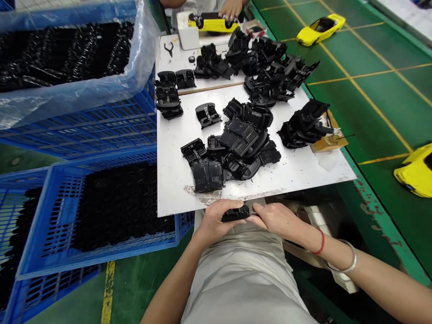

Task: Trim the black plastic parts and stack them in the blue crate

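Note:
Just below the table's front edge, my left hand is closed around a black plastic toy car interior part. My right hand is closed in a pinch at the part's right end. A thin metallic tip of a small tool shows between its fingers and the part; the fingers hide the rest, so its kind is unclear. In front of my hands, a heap of similar black car interior parts lies on the white tabletop. Black trimmings are scattered around it.
Blue crates of black parts stand at left, one lined with plastic film. Pliers lie at the back. Across the table, a co-worker's hand touches a yellow toy car. More yellow cars sit on the green surface.

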`<state>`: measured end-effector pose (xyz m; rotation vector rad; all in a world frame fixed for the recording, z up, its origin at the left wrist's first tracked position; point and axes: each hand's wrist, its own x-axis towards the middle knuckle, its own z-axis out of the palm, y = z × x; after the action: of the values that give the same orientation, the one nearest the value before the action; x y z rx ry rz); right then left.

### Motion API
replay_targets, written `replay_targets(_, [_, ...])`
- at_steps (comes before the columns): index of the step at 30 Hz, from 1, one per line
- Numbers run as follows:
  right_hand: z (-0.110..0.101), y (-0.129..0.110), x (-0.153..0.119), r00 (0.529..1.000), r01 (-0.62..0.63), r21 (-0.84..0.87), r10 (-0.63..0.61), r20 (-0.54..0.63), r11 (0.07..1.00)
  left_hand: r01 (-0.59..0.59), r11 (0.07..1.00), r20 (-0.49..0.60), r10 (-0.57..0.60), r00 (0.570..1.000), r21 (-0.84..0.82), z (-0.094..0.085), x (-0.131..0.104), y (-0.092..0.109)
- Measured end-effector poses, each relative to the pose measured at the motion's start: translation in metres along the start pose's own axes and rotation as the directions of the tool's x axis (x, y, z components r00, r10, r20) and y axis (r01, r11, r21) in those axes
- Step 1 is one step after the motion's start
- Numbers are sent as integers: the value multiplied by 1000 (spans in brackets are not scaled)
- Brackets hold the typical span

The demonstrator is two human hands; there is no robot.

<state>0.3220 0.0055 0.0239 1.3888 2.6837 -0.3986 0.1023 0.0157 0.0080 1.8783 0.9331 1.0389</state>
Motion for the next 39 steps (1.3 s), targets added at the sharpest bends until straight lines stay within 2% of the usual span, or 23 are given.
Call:
replay_targets(6, [-4,-1,3,998,9,8,-9,68,1000,21,1000,14,-21,1000,-11,-1,2,1])
replay_targets(12, [-7,-2,5,996,-3,68,-3,85,998,76,996,4,-76,997,-40,0,3,3])
replay_targets(16, [-2,4,4,998,-2,214,-12,63,977,84,996,-3,-84,996,-27,0,3,4])
replay_targets(19, [-2,9,2,998,10,425,-34,50,905,61,998,-4,-61,998,-15,1,3,4])
replay_targets(22, [-5,12,-1,996,-5,614,-53,77,789,26,1000,-8,-26,1000,-9,1,2,3])
replay_targets(25, [-10,13,-6,997,-24,708,-37,71,706,16,1000,-4,-16,1000,-2,1,2,2])
replay_targets(28, [-10,13,-13,1000,-9,641,0,14,768,10,1000,10,-10,1000,1,0,2,2])
replay_targets(31, [-4,10,-20,997,58,439,-35,-62,897,10,1000,12,-10,1000,-1,0,1,1])
replay_targets(33, [-1,8,-22,989,101,292,-63,-137,951,14,1000,16,-14,1000,4,0,1,0])
replay_targets(36, [2,5,-22,968,124,136,-90,-232,983,20,1000,29,-20,999,10,0,1,1])
replay_targets(39, [1,2,-22,956,129,59,-109,-271,990,14,1000,28,-14,999,1,0,1,1])
